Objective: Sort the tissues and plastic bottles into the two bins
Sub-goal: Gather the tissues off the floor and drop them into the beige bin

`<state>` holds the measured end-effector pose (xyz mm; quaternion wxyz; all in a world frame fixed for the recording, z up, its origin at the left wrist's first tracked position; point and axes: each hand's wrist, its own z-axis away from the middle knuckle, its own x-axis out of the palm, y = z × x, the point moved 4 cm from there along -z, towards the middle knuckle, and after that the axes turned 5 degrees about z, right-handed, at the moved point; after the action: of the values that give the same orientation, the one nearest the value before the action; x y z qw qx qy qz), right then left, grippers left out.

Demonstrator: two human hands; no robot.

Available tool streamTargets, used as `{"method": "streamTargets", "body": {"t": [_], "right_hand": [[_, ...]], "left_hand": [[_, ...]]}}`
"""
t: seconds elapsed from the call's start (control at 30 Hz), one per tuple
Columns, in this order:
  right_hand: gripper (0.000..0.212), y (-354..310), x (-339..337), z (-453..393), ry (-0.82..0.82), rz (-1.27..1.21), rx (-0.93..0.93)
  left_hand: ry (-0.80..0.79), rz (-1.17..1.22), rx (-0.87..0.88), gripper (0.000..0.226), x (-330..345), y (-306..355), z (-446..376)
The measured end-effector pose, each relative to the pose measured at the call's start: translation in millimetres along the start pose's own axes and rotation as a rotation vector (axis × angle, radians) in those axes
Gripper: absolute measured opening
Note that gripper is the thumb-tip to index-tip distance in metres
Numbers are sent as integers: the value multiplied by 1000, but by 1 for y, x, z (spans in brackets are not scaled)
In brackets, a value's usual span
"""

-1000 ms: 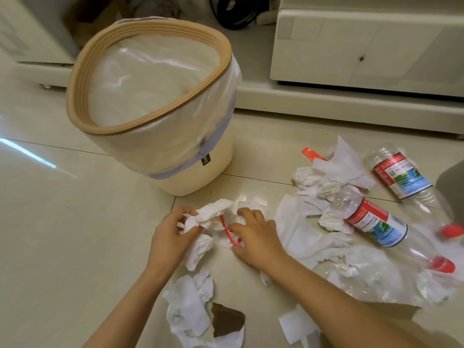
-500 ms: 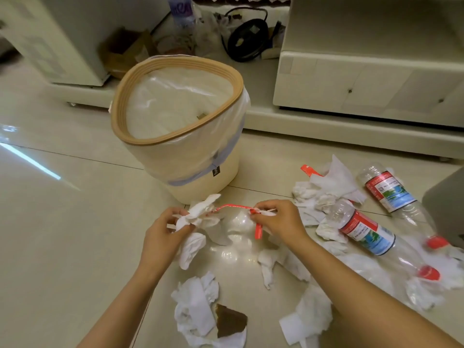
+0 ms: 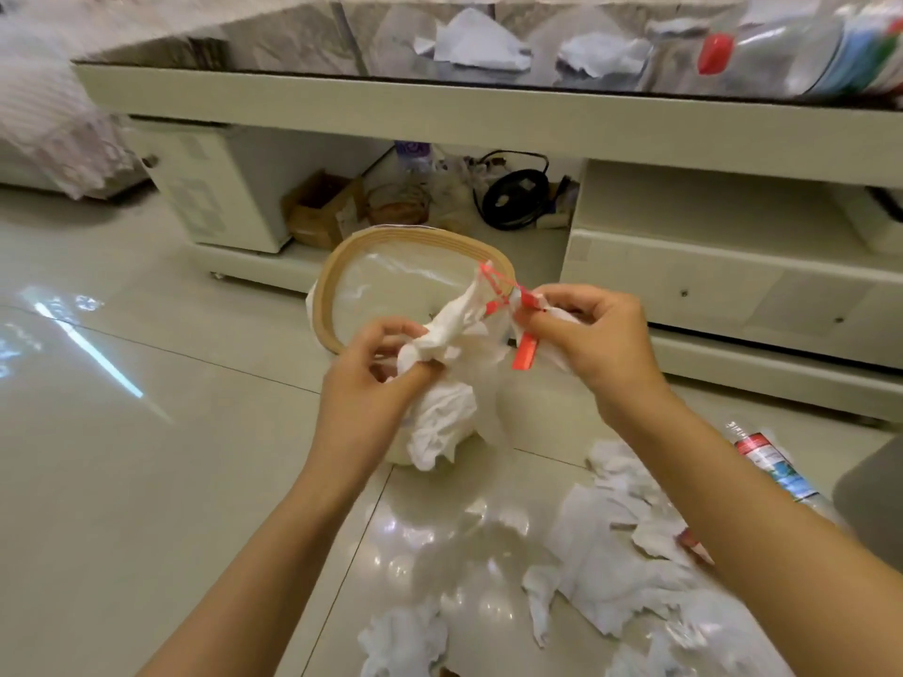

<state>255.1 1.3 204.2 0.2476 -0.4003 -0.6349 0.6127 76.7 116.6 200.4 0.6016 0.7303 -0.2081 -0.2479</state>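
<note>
My left hand [image 3: 371, 383] grips a bunch of crumpled white tissues [image 3: 447, 383], held up in front of the bin [image 3: 332, 305], a cream bin with a wooden rim and a clear liner. My right hand [image 3: 591, 334] pinches a red plastic strip [image 3: 525, 346] and a bit of tissue, and a thin red string runs from it into the bunch. More tissues [image 3: 606, 554] lie on the floor at lower right. A plastic bottle [image 3: 767, 461] with a red and blue label lies at the right, partly hidden by my right arm.
A cream low cabinet [image 3: 708, 290] stands behind the bin, with a cardboard box [image 3: 317, 212] and a black cable coil [image 3: 513, 197] in its open shelf. On its glass top lie tissues and a bottle with a red cap [image 3: 716, 53]. A grey object [image 3: 874, 500] sits at the right edge.
Both hands rose from the floor with the tissues and red strip, up in front of the bin's rim. The view tilted up, so the cabinet top now shows.
</note>
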Motion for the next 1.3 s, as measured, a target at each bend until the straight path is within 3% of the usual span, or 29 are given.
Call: {"method": "streamTargets", "body": {"t": [0.1, 0.23, 0.47, 0.67, 0.83, 1.0, 1.3], "right_hand": [[19, -28, 7, -29, 52, -6, -35], [19, -41, 21, -56, 90, 4, -5], [15, -33, 61, -76, 77, 138, 48], [14, -12, 85, -82, 10, 197, 88], [50, -1, 101, -90, -121, 357, 70], [55, 0, 101, -83, -138, 353, 42], [16, 1, 60, -19, -201, 257, 59]], "left_hand": [[81, -12, 128, 21, -7, 30, -40], [204, -12, 117, 25, -23, 32, -101], [126, -237, -7, 38, -24, -10, -143], [176, -212, -65, 49, -34, -34, -140], [262, -117, -73, 34, -45, -37, -127], [283, -64, -83, 34, -45, -39, -112], [138, -93, 31, 21, -15, -28, -75]]}}
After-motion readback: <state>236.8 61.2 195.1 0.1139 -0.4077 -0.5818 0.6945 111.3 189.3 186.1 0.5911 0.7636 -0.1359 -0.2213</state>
